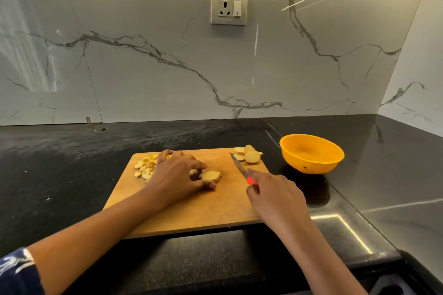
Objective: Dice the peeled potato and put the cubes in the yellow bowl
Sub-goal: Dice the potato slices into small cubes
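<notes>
Now the L hand (177, 175) rests on the board (191, 213) w/ its fingers bent round a potato slice (210, 176). The thumb is on the near side of the slice and a finger is on the far side. So the slice sits right in the pinch, flat on the wood, about mid board.

The R hand (275, 196) is to the right of it. Its fingers are wrapped tight on the red handle of a knife (240, 166), and one finger reaches up toward the blade. The blade points away from the person & a bit left. It does not touch the held slice; a strip of bare wood lies btw them.

More slices (248, 155) lie in a small heap at the far right corner of the board, just by the knife tip. Cubes (145, 167) lie in a heap on the far left part of the board, partly hidden by the L hand.

The bowl (311, 153) is yellow. It sits on the black counter (60, 175), just right of the board's far corner, apart from both hands. A socket (229, 7) is on the wall behind.
</notes>
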Available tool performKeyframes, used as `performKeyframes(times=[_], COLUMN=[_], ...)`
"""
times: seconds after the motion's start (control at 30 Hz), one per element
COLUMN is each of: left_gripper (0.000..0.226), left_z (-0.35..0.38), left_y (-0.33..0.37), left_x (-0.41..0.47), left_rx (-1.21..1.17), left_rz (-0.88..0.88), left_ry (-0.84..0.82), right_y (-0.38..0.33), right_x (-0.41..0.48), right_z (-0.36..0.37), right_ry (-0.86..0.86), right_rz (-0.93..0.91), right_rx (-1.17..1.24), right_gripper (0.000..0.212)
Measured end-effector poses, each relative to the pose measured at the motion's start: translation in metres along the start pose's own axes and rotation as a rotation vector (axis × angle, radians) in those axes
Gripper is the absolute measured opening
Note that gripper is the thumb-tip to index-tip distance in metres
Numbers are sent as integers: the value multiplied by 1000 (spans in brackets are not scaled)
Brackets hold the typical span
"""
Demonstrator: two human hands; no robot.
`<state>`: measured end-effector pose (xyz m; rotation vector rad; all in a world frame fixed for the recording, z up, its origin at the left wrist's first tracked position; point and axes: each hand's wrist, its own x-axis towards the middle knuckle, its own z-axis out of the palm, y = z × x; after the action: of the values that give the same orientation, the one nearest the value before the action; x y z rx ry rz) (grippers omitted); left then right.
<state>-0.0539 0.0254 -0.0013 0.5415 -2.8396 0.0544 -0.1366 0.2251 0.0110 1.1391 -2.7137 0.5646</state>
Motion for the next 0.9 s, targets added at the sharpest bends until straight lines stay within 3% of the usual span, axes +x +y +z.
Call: performKeyframes(times=[0.3,0.7,0.83,0.9], left_gripper=[38,38,53,45], left_z=[2,2,5,6], left_y=[-10,-10,-11,-12], left_x=[-11,-13,-13,-12], left_rx=[-29,-43,-64,-83], left_rz=[114,130,158,186], left_ry=[100,80,92,104], right_y=[-17,-17,-16,-18], right_x=[-29,-23,-24,-27], right_z=[7,6,4,4], right_ry=[-43,-16,4,4], right_rz=[-95,-84,-82,-100], right_rx=[-62,-48,-63,-52], right_gripper=[48,49,49,49])
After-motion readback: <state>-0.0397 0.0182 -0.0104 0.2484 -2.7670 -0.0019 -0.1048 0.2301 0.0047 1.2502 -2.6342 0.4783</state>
